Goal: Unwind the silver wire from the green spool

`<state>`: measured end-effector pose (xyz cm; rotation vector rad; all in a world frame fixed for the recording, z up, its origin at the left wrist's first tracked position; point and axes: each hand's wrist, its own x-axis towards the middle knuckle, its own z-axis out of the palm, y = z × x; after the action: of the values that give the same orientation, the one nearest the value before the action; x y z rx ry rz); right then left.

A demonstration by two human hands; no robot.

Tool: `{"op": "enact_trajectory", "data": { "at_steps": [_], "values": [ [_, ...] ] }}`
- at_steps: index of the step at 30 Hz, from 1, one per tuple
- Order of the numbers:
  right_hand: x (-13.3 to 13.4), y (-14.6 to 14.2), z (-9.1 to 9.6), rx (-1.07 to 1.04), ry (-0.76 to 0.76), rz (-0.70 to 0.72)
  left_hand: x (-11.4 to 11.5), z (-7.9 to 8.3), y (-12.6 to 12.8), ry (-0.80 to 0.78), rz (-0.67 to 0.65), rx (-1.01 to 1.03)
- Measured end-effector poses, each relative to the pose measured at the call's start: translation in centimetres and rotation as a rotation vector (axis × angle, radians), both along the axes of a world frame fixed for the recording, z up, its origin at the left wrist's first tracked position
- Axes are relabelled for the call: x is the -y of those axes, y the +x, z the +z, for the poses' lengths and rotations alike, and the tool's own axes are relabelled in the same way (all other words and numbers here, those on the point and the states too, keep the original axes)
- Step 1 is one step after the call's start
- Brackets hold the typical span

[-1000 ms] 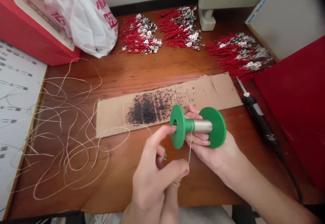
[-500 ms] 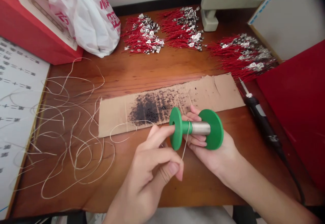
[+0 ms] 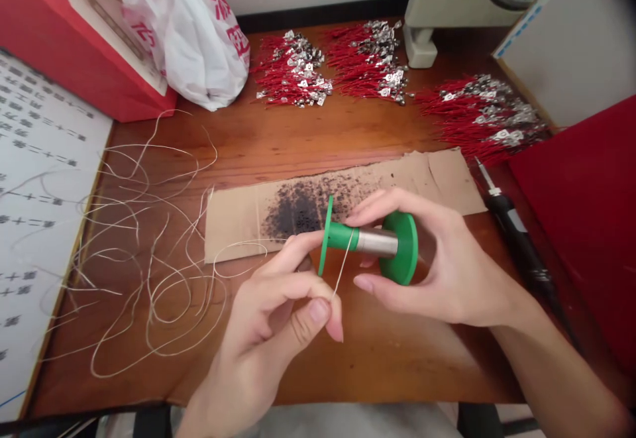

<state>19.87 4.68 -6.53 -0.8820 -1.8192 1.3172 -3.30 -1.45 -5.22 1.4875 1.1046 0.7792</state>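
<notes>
A green spool with a band of silver solder wire around its core hangs over the table, its two round flanges standing at the sides. My left hand pinches the loose strand of solder wire between thumb and finger. Its index finger reaches to the spool's left flange, the fingertip hidden behind it. Around the core and right flange curls my right hand: fingers above and behind, thumb below and apart from the core.
Beneath the hands lies a cardboard strip with dark burn marks. Cut wire strands are scattered at left. A soldering iron rests at right. Piles of red wires with metal tabs lie behind, beside a white plastic bag.
My right hand has swung from beneath the spool to over it, index finger now on top. The spool has tilted and shifted slightly left. My left hand keeps its pinch.
</notes>
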Motion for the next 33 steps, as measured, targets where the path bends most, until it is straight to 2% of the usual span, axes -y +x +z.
{"op": "enact_trajectory", "data": {
  "at_steps": [5,7,9,11,13,19,21,24,27,30,33],
  "values": [
    [0.9,-1.5,-0.4,-0.012,0.101,-0.183,0.0,0.5,-0.1,0.041,-0.007,-0.032],
    [1.1,-2.1,-0.6,-0.048,0.088,-0.274,0.4,0.8,0.2,0.105,0.088,-0.125],
    [1.2,-2.5,-0.6,-0.103,0.030,-0.342,1.1,1.0,0.7,0.202,0.244,-0.260],
    [1.2,-2.7,-0.7,-0.162,-0.077,-0.361,1.9,1.2,1.3,0.287,0.365,-0.374],
    [1.2,-2.7,-0.7,-0.209,-0.161,-0.352,2.4,1.2,2.0,0.342,0.389,-0.412],
    [1.1,-2.8,-1.3,-0.176,-0.069,-0.395,3.0,0.5,3.1,0.503,0.426,-0.422],
    [1.0,-2.9,-1.5,-0.148,0.008,-0.405,3.3,0.4,2.8,0.514,0.404,-0.478],
    [0.9,-3.0,-1.5,-0.074,0.096,-0.409,4.0,0.7,2.2,0.519,0.455,-0.584],
    [1.1,-3.1,-1.5,-0.037,0.107,-0.400,4.4,1.0,1.9,0.435,0.492,-0.647],
    [1.4,-3.3,-1.9,-0.049,0.085,-0.436,4.6,0.9,1.9,0.324,0.474,-0.601],
    [1.6,-3.3,-2.4,-0.082,0.092,-0.404,5.0,0.3,1.8,0.275,0.454,-0.565]
  ]
}}
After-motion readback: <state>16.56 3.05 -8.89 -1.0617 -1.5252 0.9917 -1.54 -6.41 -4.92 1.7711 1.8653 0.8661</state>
